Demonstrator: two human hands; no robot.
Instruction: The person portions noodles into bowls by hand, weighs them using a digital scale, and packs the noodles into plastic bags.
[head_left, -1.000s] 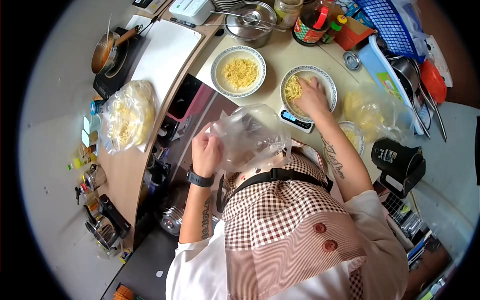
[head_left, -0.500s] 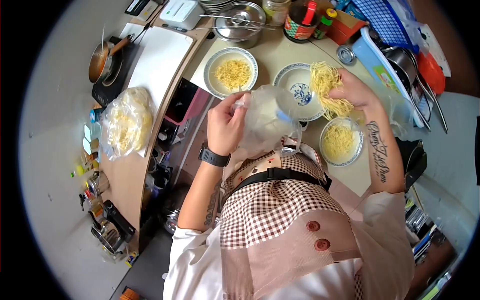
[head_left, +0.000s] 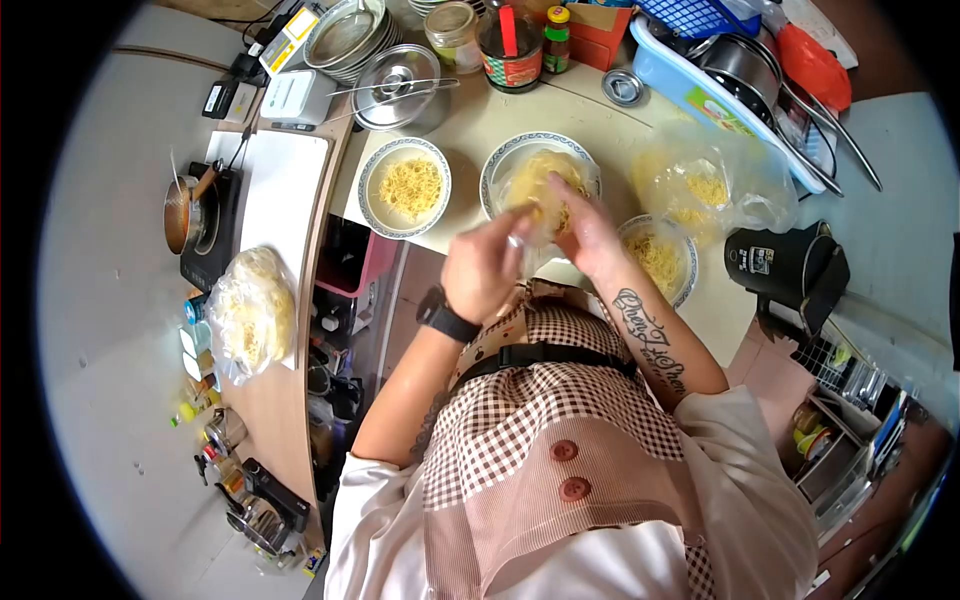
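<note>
My left hand (head_left: pixel 487 262), with a dark watch on the wrist, grips a clear plastic bag (head_left: pixel 532 225) by its edge. Yellow noodles (head_left: pixel 545 185) show through the bag, over the middle bowl (head_left: pixel 491 172). Against the right side of the noodles is my right hand (head_left: pixel 585 228), its fingers partly hidden and blurred. Noodles lie in a left bowl (head_left: pixel 404 228) and in a smaller bowl (head_left: pixel 688 262) at the right. A second bag of noodles (head_left: pixel 715 185) rests beyond that smaller bowl.
A lidded pot (head_left: pixel 392 95), jars (head_left: pixel 452 38) and a sauce bottle (head_left: pixel 556 42) stand along the back. At the right are a blue basin (head_left: pixel 690 88) and a black jug (head_left: pixel 785 265). A noodle bag (head_left: pixel 250 312) and a pan (head_left: pixel 180 215) are left.
My right hand has brought the lifted noodles back left to the plastic bag. My left hand and the bag are now over the middle bowl. The camera view has shifted.
</note>
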